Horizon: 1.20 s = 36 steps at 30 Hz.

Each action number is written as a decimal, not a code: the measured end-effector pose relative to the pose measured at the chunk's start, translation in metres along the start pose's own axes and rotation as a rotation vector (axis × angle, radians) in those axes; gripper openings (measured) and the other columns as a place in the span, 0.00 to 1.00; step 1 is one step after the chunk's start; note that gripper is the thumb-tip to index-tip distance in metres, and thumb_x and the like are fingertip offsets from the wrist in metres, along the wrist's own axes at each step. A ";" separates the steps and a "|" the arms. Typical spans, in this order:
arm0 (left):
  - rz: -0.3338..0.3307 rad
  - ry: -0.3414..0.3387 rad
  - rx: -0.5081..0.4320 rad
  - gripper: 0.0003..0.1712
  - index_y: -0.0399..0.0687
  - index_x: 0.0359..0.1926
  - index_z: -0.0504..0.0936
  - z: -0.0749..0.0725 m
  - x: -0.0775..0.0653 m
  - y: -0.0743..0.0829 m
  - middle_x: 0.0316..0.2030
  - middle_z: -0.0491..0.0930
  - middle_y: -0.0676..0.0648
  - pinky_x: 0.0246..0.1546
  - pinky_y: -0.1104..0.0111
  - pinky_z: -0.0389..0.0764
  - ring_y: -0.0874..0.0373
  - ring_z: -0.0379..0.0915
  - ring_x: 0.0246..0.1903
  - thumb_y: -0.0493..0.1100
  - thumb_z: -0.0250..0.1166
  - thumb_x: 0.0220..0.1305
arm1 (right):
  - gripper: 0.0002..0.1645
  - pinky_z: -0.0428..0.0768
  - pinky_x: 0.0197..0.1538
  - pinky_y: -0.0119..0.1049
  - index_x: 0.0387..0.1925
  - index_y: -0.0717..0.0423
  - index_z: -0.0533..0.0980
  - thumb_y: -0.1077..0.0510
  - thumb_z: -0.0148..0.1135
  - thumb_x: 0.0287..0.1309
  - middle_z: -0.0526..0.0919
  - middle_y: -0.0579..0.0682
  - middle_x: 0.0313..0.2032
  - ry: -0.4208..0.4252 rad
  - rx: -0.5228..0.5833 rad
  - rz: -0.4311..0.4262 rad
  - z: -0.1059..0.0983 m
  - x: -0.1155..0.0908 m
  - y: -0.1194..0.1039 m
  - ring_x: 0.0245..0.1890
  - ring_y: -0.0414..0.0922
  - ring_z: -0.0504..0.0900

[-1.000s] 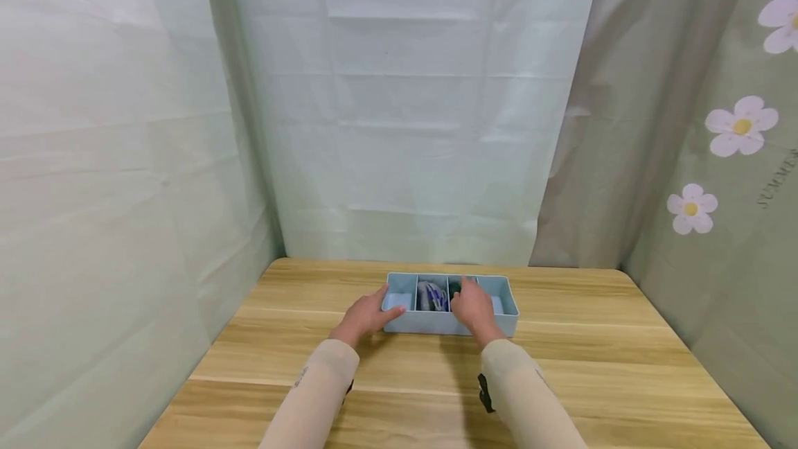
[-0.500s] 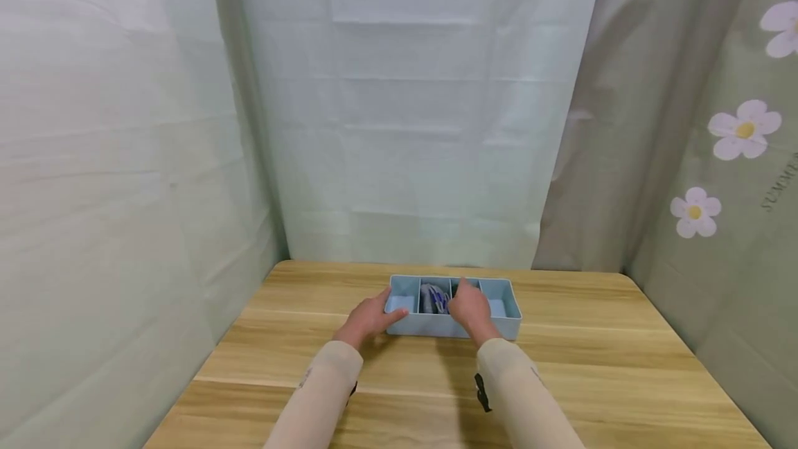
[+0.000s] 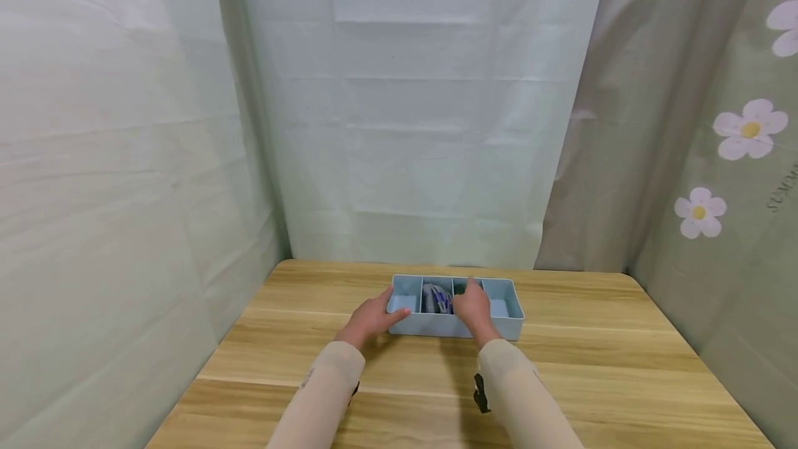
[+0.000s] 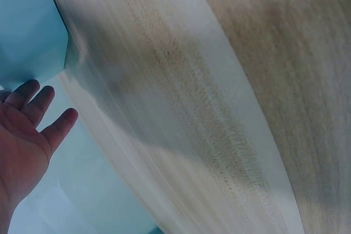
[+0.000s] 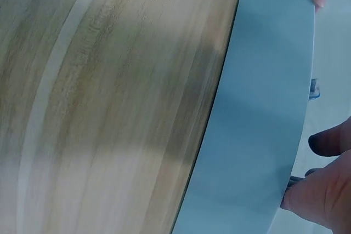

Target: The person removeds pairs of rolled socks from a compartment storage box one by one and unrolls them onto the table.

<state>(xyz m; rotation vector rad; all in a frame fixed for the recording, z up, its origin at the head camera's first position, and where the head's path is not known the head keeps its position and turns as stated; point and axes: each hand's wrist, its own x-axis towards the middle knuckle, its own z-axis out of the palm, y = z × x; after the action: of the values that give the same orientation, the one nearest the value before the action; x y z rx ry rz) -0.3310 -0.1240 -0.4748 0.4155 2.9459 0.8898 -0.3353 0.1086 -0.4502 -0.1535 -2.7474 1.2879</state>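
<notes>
A light blue divided storage box (image 3: 427, 326) lies lengthwise on the wooden table. My left hand (image 3: 372, 316) steadies its left end, thumb over the front rim. In the left wrist view, the straight, spread fingers (image 4: 57, 130) touch the box's side. My right hand (image 3: 474, 305) reaches into the third compartment from the left, beside something dark green (image 3: 460, 289). Its fingertips are hidden inside, and I cannot tell whether they hold anything. A grey bundle with purple-blue and white streaks (image 3: 436, 298) fills the second compartment.
Both outer compartments show bare bottoms. Behind the box, the table (image 3: 349, 267) ends at a pale hanging curtain (image 3: 424, 158). Another curtain (image 3: 125, 227) closes the left side, and a flower-printed one (image 3: 704, 283) the right.
The box and both hands appear slightly further right as the view shifts. The right hand stays at the third compartment with small finger movements; the left hand keeps its place on the box.
</notes>
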 end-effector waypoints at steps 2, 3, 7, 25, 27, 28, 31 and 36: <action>-0.002 0.000 -0.002 0.46 0.38 0.76 0.56 -0.001 -0.001 0.001 0.68 0.66 0.35 0.64 0.48 0.67 0.38 0.66 0.65 0.62 0.58 0.70 | 0.39 0.72 0.45 0.50 0.72 0.73 0.54 0.69 0.46 0.58 0.64 0.72 0.67 0.019 0.053 0.015 -0.001 0.000 0.000 0.48 0.59 0.72; -0.006 -0.001 -0.004 0.46 0.38 0.76 0.55 -0.001 -0.001 0.001 0.69 0.66 0.35 0.64 0.48 0.66 0.38 0.65 0.65 0.62 0.58 0.69 | 0.39 0.73 0.47 0.51 0.72 0.73 0.55 0.69 0.46 0.58 0.64 0.72 0.67 0.033 0.069 0.019 -0.002 0.000 0.000 0.50 0.60 0.72; -0.013 -0.002 -0.005 0.47 0.39 0.76 0.55 -0.002 -0.001 0.002 0.69 0.66 0.36 0.64 0.48 0.66 0.39 0.66 0.65 0.63 0.58 0.69 | 0.35 0.70 0.62 0.56 0.70 0.74 0.58 0.68 0.43 0.60 0.63 0.72 0.68 0.049 0.120 0.054 -0.005 0.003 0.002 0.63 0.66 0.67; -0.009 -0.001 -0.018 0.47 0.39 0.76 0.55 0.001 -0.001 0.002 0.69 0.65 0.36 0.64 0.48 0.66 0.38 0.65 0.65 0.63 0.58 0.69 | 0.27 0.78 0.47 0.49 0.58 0.82 0.66 0.65 0.51 0.62 0.72 0.75 0.56 0.023 0.143 0.186 -0.014 0.012 0.001 0.47 0.61 0.74; -0.008 -0.004 -0.018 0.46 0.38 0.76 0.55 0.000 -0.002 0.003 0.69 0.64 0.36 0.65 0.48 0.66 0.38 0.65 0.65 0.61 0.58 0.70 | 0.28 0.77 0.53 0.52 0.59 0.82 0.65 0.66 0.55 0.62 0.71 0.75 0.58 0.026 0.157 0.204 -0.016 0.011 0.000 0.53 0.63 0.74; -0.008 -0.005 -0.018 0.46 0.38 0.76 0.54 0.000 -0.002 0.004 0.70 0.64 0.36 0.65 0.48 0.65 0.38 0.65 0.65 0.61 0.58 0.70 | 0.29 0.76 0.56 0.53 0.59 0.82 0.65 0.66 0.57 0.62 0.71 0.75 0.58 0.025 0.159 0.215 -0.016 0.011 -0.001 0.56 0.64 0.73; -0.008 -0.001 -0.013 0.46 0.38 0.76 0.55 0.001 -0.002 0.004 0.69 0.64 0.36 0.65 0.48 0.66 0.39 0.65 0.65 0.61 0.58 0.70 | 0.30 0.77 0.56 0.53 0.59 0.81 0.67 0.64 0.61 0.61 0.72 0.74 0.58 0.020 0.141 0.237 -0.018 0.013 -0.002 0.54 0.62 0.75; -0.014 0.002 -0.013 0.47 0.39 0.76 0.55 0.002 -0.001 0.002 0.69 0.65 0.36 0.65 0.48 0.66 0.39 0.65 0.65 0.63 0.58 0.69 | 0.24 0.80 0.47 0.49 0.49 0.78 0.76 0.62 0.68 0.58 0.79 0.70 0.50 0.018 0.039 0.204 -0.016 0.015 0.001 0.42 0.56 0.78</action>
<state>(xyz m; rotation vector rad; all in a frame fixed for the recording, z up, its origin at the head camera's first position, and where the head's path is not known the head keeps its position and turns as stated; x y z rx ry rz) -0.3290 -0.1219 -0.4758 0.3928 2.9393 0.9083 -0.3477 0.1229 -0.4401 -0.4503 -2.7480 1.3771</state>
